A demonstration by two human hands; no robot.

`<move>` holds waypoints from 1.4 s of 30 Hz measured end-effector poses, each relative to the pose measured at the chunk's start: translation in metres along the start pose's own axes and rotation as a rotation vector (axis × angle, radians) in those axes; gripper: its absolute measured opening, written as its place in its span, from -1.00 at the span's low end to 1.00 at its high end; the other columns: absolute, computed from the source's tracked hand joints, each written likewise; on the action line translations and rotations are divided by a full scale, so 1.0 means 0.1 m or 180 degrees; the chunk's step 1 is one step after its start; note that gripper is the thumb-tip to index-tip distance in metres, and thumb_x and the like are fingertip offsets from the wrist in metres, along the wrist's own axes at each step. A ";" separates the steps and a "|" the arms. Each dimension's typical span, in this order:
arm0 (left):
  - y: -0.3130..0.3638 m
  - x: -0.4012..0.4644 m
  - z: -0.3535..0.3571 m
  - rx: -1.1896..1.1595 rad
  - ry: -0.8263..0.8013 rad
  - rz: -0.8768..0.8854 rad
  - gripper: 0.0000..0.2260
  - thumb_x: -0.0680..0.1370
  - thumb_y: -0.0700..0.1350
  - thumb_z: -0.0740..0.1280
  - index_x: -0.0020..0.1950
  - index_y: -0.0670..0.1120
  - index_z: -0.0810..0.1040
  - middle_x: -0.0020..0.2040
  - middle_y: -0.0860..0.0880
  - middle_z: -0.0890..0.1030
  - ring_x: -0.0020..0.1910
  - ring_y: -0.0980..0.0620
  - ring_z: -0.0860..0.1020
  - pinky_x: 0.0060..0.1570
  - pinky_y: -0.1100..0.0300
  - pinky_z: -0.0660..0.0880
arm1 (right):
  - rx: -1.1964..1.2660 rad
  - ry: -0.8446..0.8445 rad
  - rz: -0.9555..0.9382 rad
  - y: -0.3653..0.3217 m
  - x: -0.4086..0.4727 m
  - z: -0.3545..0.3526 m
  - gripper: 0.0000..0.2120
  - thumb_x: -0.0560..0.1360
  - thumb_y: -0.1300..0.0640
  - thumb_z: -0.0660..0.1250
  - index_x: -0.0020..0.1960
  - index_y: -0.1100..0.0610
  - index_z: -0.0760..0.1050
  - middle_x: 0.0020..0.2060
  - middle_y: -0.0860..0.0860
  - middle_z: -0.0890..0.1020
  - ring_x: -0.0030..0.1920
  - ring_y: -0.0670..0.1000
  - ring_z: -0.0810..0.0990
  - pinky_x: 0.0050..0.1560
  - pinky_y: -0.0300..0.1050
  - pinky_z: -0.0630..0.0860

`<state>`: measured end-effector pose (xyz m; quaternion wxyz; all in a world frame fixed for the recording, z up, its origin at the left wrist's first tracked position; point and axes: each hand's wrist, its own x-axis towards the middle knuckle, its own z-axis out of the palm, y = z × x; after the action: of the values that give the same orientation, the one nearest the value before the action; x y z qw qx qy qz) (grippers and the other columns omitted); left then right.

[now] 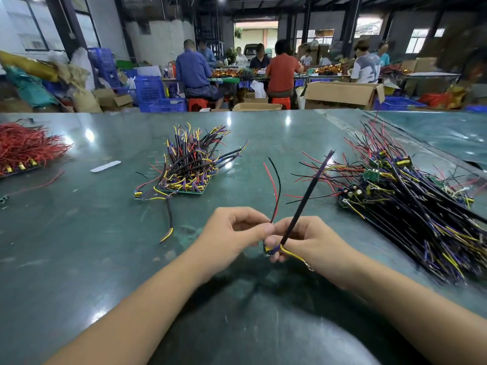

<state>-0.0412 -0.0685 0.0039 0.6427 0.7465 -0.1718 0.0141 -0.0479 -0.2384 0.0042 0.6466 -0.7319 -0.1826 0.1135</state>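
Note:
Both my hands meet above the green table (79,259) near its front middle. My left hand (232,238) pinches a small circuit board (269,251) with thumb and fingers. A red and a black wire (275,191) rise from that pinch. My right hand (311,243) grips the same piece lower down, with a black sleeved cable (308,193) sticking up and away between its fingers and a yellow wire (291,255) curling out below. The board is mostly hidden by my fingers.
A stack of wired boards (189,167) sits at the centre back, with one loose wired board (168,214) before it. A large heap of wired boards (411,201) fills the right. Red wires (23,146) lie far left, beside a white strip (105,166). People work at tables beyond.

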 end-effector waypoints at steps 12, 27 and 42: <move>0.05 -0.02 -0.05 0.0070 0.0022 0.0105 -0.84 0.49 -0.23 0.40 -0.26 -0.13 0.49 -0.46 0.05 0.50 -0.45 0.14 0.44 -0.38 0.30 0.41 | 0.0710 0.0001 0.0064 0.01 0.02 -0.05 -0.82 0.28 0.12 0.45 -0.18 0.21 0.62 -0.37 0.09 0.59 -0.39 -0.02 0.56 -0.34 -0.28 0.50; 0.02 0.05 -0.16 0.0217 0.0555 0.0270 -0.69 0.62 -0.11 0.20 -0.29 -0.05 0.56 -0.55 0.09 0.37 -0.54 0.17 0.27 -0.51 0.35 0.20 | -0.0008 -0.0336 -0.0019 -0.06 -0.02 -0.03 -0.84 0.48 0.30 0.37 -0.23 0.11 0.60 -0.36 0.02 0.63 -0.34 -0.05 0.60 -0.27 -0.25 0.52; 0.05 0.15 -0.36 -0.0578 0.1125 -0.0097 -0.52 0.66 -0.02 0.06 -0.42 -0.17 0.38 -0.65 0.04 0.19 -0.63 0.13 0.09 -0.58 0.38 0.11 | -0.0004 -0.0650 0.0157 -0.03 0.00 -0.12 -0.96 0.37 0.15 0.42 -0.24 0.05 0.64 -0.36 0.05 0.61 -0.37 -0.06 0.56 -0.26 -0.28 0.50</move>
<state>-0.0211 -0.0374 0.0182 0.7277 0.6738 -0.0455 0.1196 -0.0438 -0.2490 0.0087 0.6212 -0.7212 -0.2295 0.2033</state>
